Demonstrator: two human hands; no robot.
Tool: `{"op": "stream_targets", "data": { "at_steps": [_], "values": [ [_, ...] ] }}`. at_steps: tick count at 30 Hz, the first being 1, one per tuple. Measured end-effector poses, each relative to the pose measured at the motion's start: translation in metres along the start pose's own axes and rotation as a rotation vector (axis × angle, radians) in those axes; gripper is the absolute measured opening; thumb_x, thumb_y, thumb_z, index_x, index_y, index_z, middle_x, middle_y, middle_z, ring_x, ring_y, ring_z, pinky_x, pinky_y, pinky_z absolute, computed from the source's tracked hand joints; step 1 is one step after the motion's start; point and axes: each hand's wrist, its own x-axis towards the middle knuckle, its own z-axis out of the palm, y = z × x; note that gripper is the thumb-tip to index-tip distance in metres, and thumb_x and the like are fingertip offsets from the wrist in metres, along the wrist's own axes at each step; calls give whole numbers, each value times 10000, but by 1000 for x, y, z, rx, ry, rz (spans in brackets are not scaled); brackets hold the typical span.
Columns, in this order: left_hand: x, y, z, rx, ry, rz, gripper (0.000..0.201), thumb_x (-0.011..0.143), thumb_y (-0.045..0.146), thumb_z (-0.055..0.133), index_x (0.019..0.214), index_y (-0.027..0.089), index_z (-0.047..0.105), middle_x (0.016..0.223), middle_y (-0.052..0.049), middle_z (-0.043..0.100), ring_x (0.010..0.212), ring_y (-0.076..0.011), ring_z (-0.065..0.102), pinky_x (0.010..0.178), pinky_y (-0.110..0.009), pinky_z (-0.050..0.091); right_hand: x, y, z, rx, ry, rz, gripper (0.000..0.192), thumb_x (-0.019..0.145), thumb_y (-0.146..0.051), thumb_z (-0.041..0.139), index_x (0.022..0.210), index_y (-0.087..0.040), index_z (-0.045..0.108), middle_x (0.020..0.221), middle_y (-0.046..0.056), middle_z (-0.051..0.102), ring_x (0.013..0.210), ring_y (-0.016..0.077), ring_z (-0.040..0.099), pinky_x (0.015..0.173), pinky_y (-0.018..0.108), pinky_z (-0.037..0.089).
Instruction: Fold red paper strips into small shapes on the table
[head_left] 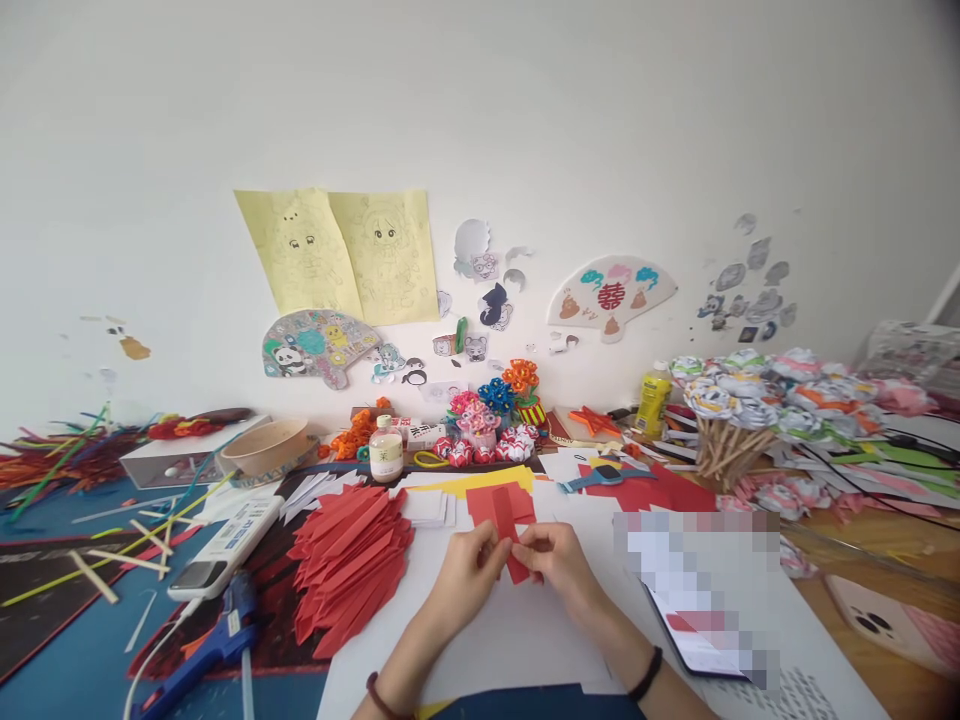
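Observation:
Between my two hands is a narrow folded strip of red paper (504, 512), held upright over the white sheet. My left hand (474, 565) pinches its left side, thumb and forefinger together. From the other side my right hand (551, 562) pinches the strip near its lower part. Behind the fingers lie flat red paper pieces (480, 500). To the left of my left hand spreads a big pile of folded red paper strips (349, 570). A small stack of white paper slips (427, 508) sits between that pile and the red pieces.
A blue glue gun (217, 640) and a white power strip (229, 545) lie at left. A phone (690, 600) with a blurred screen rests at right. Behind stand a small bottle (386, 450), colourful craft flowers (495, 400), a yellow bottle (653, 398) and bunched paper flowers (739, 395).

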Motion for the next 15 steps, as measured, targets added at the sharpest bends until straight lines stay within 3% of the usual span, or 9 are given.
{"op": "stream_targets", "data": {
  "at_steps": [15],
  "values": [
    [-5,11,0,-63,-55,26,348,923,363,433,627,180,433,542,31,498,520,-99,447,508,-207,299,-5,-9,-1,121,28,6,274,691,-345,692,543,-136,594,455,-29,466,432,97,403,451,237,295]
  ]
}}
